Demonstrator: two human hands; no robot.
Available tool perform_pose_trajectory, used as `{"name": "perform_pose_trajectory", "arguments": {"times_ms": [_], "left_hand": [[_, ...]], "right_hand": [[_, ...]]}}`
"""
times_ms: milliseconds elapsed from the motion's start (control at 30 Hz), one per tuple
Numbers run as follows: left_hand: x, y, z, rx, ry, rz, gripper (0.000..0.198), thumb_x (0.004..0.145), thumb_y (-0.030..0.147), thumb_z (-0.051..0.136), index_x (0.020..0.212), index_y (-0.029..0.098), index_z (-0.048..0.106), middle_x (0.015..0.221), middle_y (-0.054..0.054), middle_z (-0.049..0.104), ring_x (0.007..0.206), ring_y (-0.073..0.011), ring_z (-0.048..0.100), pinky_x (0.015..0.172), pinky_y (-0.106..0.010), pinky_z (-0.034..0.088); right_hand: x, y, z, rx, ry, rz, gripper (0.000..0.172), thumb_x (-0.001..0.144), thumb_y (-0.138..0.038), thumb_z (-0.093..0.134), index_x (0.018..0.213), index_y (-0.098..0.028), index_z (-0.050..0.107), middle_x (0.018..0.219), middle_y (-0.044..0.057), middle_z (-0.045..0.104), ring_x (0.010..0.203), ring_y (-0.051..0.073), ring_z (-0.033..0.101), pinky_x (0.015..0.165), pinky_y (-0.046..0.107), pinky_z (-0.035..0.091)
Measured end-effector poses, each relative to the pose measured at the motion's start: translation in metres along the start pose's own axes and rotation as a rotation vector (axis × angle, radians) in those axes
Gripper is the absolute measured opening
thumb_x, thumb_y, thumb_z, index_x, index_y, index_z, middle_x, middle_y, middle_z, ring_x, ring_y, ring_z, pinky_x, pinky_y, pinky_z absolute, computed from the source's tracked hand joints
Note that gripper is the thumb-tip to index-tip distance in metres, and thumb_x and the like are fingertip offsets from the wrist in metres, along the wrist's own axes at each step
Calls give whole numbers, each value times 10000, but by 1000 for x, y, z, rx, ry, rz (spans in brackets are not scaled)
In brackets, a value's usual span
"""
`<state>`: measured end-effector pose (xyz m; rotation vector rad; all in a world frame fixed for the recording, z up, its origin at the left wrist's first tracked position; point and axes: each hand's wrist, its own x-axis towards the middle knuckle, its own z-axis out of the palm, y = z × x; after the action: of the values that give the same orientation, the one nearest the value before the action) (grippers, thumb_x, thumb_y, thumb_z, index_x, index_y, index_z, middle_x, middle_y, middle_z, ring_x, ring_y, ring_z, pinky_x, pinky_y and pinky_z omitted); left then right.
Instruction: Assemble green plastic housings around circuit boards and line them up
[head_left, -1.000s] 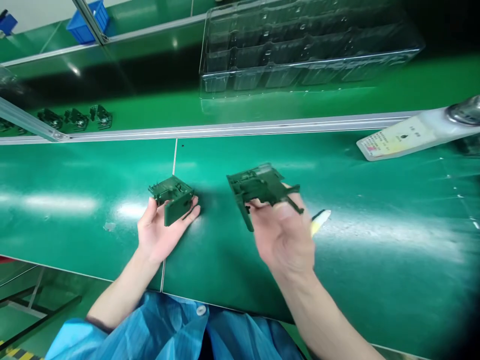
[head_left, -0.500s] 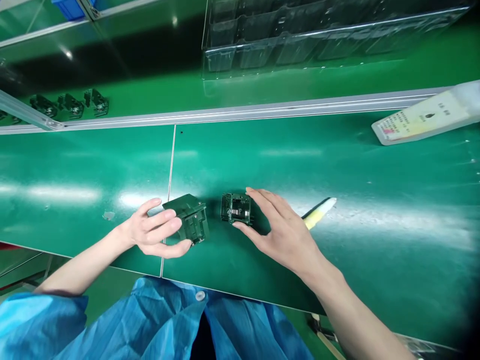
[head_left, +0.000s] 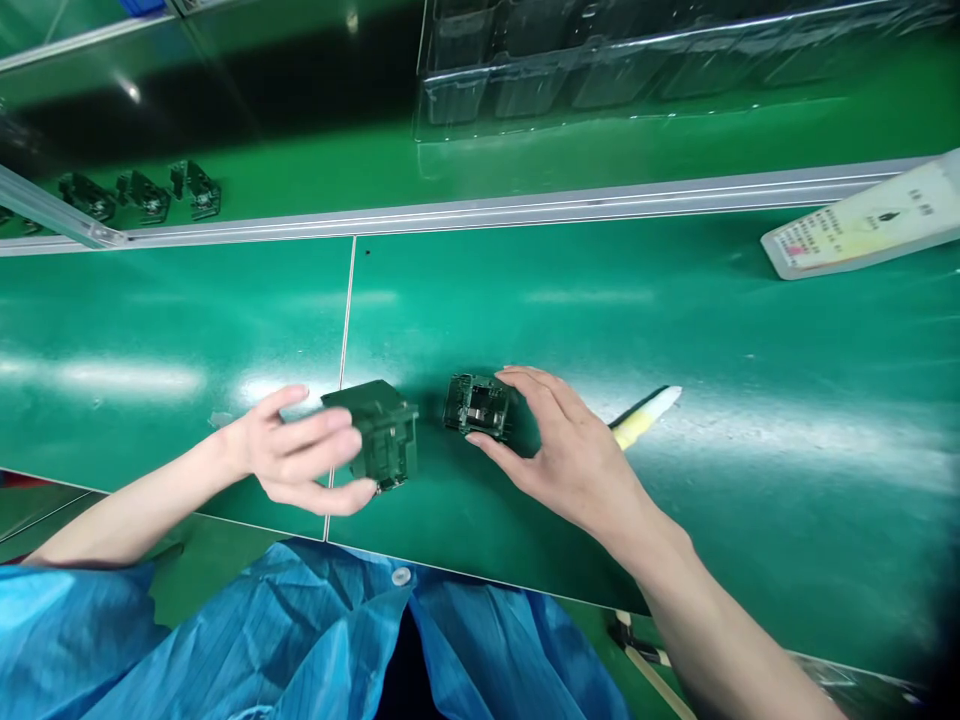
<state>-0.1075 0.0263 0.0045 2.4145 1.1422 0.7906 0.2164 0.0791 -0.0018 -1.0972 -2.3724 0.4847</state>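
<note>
My left hand (head_left: 304,450) is at a dark box-shaped housing (head_left: 386,440) with a ribbed, open-looking side facing right. Its thumb touches the lower near edge while the other fingers, slightly blurred, lie spread over the left part. Just right of the housing is a smaller dark component (head_left: 480,405) with a bright metal-looking detail inside. My right hand (head_left: 555,440) pinches this component from its right, fingers at the far side and thumb at the near side. A gap separates the two parts.
A yellow-and-white pen-like tool (head_left: 646,417) lies right of my right hand. A labelled plastic bottle (head_left: 862,220) rests at the far right. Behind the metal rail (head_left: 465,215) are clear compartment trays (head_left: 525,90) and several dark assemblies (head_left: 196,190) at left.
The view has shifted slightly. The housing has turned a little and looks more upright, and my left wrist has drawn left. The smaller component has turned slightly in my right hand.
</note>
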Motion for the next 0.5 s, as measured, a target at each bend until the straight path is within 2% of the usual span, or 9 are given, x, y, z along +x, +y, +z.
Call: {"name": "perform_pose_trajectory", "arguments": {"times_ms": [67, 133, 200, 300, 400, 433, 500], "left_hand": [[8, 9, 5, 25, 136, -63, 259, 708, 392, 809, 934, 352, 689, 940, -1, 734, 966, -239, 699, 1054, -540, 478], [13, 19, 15, 7, 211, -83, 452, 704, 376, 831, 1104, 281, 643, 1094, -82, 729, 1063, -280, 689, 1052, -562, 483], [11, 27, 27, -54, 193, -115, 549, 719, 399, 823, 1188, 230, 592, 1122, -123, 723, 1066, -292, 697, 1023, -532, 520], [-5, 32, 44, -91, 108, -305, 507, 769, 471, 755, 1179, 219, 593, 1103, -115, 724, 1057, -317, 703, 995, -523, 550], [-24, 23, 56, -98, 73, -368, 504, 747, 529, 740, 1160, 271, 609, 1111, -80, 721, 1003, -341, 714, 875, -499, 610], [-28, 18, 59, -112, 104, -392, 509, 746, 538, 731, 1172, 288, 608, 1115, -67, 719, 967, -337, 720, 841, -490, 622], [-34, 9, 63, -153, 92, -415, 546, 733, 543, 733, 1209, 309, 603, 1142, -54, 716, 970, -345, 718, 801, -481, 638]], "right_hand": [[0, -5, 1, 26, -12, 13, 503, 890, -378, 650, 1319, -180, 476, 1251, 179, 628, 1200, 337, 610, 958, 553, 549], [0, -13, 0, 57, -39, 31, 496, 880, -343, 656, 1300, -146, 483, 1255, 193, 626, 1199, 326, 604, 968, 538, 545], [1, -25, -4, 51, -97, 42, 522, 859, -308, 680, 1297, -104, 484, 1269, 205, 621, 1211, 319, 587, 991, 514, 530], [5, -42, -12, -17, -236, -14, 658, 827, -404, 733, 1323, -55, 477, 1316, 203, 597, 1278, 324, 518, 1055, 479, 475], [11, -53, -17, -98, -355, -109, 700, 845, -508, 693, 1334, -52, 484, 1383, 177, 557, 1317, 309, 458, 1070, 433, 441], [12, -55, -17, -129, -374, -132, 681, 863, -512, 669, 1332, -53, 489, 1402, 168, 543, 1322, 302, 445, 1073, 418, 430], [14, -57, -17, -187, -390, -159, 643, 896, -510, 626, 1329, -54, 494, 1421, 155, 526, 1317, 289, 432, 1070, 396, 414]]}}
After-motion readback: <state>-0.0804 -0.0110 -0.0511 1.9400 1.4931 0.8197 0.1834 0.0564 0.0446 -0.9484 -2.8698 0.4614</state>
